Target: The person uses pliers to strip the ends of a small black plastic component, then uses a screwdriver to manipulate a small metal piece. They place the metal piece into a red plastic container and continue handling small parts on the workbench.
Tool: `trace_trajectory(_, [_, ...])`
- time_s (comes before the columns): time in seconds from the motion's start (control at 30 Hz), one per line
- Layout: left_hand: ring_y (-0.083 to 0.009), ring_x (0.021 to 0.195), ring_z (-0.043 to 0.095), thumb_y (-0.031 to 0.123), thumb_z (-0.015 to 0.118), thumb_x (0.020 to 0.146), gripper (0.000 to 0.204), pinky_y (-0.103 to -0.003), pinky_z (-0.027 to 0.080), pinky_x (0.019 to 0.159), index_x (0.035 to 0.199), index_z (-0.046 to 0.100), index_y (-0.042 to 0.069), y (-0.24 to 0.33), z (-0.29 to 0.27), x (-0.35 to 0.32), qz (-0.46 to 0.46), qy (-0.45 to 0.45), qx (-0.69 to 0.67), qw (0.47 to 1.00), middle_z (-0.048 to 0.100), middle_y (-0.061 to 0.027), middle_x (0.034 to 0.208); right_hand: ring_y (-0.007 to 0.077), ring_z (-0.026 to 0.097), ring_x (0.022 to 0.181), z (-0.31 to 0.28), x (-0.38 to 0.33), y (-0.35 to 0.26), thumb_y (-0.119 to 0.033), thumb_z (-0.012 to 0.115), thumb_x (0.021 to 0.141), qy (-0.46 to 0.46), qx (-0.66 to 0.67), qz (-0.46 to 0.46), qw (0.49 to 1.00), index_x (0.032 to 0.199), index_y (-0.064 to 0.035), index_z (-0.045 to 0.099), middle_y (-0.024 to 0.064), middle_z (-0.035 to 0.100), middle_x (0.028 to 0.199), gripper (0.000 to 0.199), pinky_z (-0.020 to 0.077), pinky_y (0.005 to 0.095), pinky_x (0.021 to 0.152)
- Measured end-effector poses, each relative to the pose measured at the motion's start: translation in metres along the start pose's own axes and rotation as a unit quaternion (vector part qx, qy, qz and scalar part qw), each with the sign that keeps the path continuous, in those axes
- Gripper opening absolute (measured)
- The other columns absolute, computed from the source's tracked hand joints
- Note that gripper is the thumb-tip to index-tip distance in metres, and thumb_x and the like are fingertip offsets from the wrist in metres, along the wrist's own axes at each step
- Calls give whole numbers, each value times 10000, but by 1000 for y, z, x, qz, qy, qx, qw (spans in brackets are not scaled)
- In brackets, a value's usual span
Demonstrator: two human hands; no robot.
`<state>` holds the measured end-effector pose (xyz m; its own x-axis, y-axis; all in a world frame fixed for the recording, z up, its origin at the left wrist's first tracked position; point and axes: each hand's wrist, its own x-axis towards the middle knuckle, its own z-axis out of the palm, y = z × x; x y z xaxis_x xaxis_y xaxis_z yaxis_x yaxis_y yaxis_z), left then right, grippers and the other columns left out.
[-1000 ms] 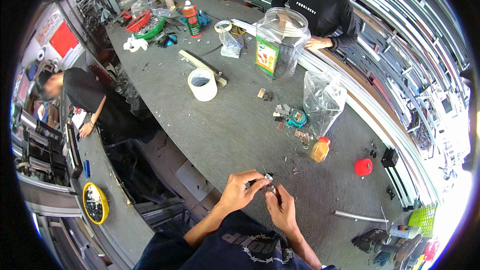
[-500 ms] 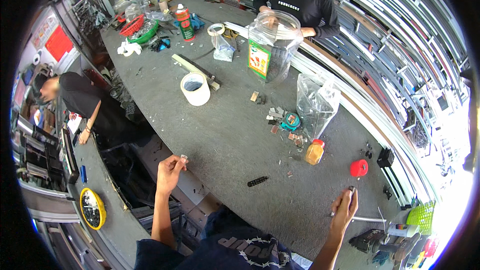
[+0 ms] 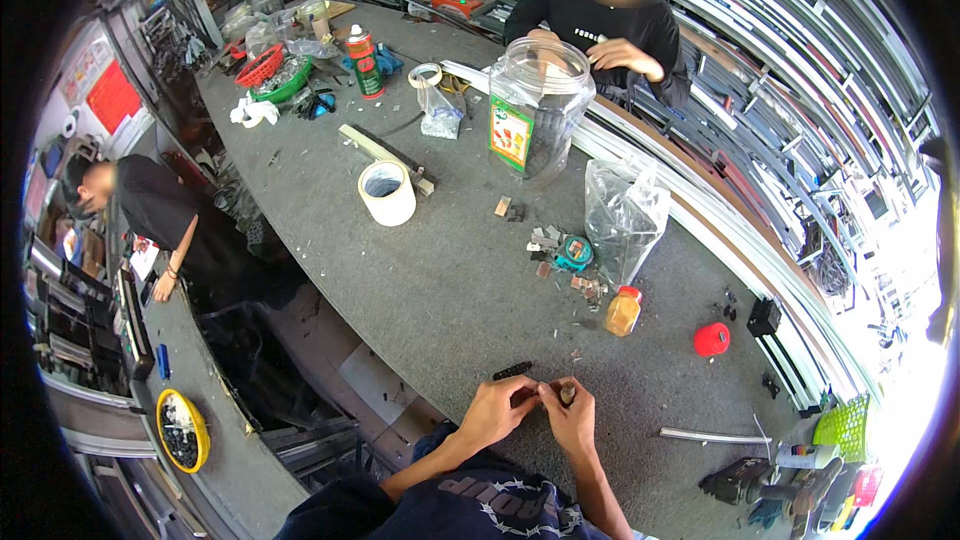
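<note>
Fingers of right hand (image 3: 571, 420) pinch brownish piece (image 3: 567, 393) — left hand (image 3: 495, 410), can't tell; looks mid-job, black strip (image 3: 513, 370) at 11 o'clock.

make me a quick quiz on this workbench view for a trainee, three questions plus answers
1. True or false: the left hand and right hand are close together.

2. Which of these lies nearest the left hand?
A) the red round container
B) the black ribbed strip
C) the wide white tape roll

3. Fill in the blank: the yellow bowl sits on the person's ____ side.

Key: 1. True; 2. B; 3. left
</note>
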<state>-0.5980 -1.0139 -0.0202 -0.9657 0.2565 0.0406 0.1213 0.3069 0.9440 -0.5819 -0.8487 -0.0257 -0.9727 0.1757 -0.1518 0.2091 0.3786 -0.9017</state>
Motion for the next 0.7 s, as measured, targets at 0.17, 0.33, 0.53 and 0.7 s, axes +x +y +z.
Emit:
trace_trajectory(0.17, [-261,775,746,105,764,903,184,-351,562,669,1056,720,15,0,-5,4,53,-13,37,998,748,-161,958,166,611,635,-8,1,1,-205,762,918,-8,-61,14,998,936,-1,698,117,667,714,215,508,331,632])
trace_trajectory(0.33, [-334,776,725,169,759,914,156,-403,557,689,940,727,19,5,-9,12,23,-18,48,998,736,-150,882,294,730,741,-8,-1,-2,-197,752,884,-30,-58,-30,997,1030,1,700,194,722,822,251,560,402,689])
trace_trajectory(0.53, [-153,671,682,121,728,940,148,-336,528,634,910,717,-23,-13,-5,13,-27,-34,55,998,723,-107,724,377,727,761,-7,-8,7,-161,735,852,-29,-60,-77,995,988,-4,677,195,719,819,216,559,450,677])
trace_trajectory(0.7, [-119,713,632,98,688,960,163,-319,516,618,878,667,-41,-28,-1,16,-89,-22,28,995,685,-61,745,407,720,773,-5,-13,7,-213,763,841,3,-6,-72,997,924,7,669,198,717,797,253,556,470,683])
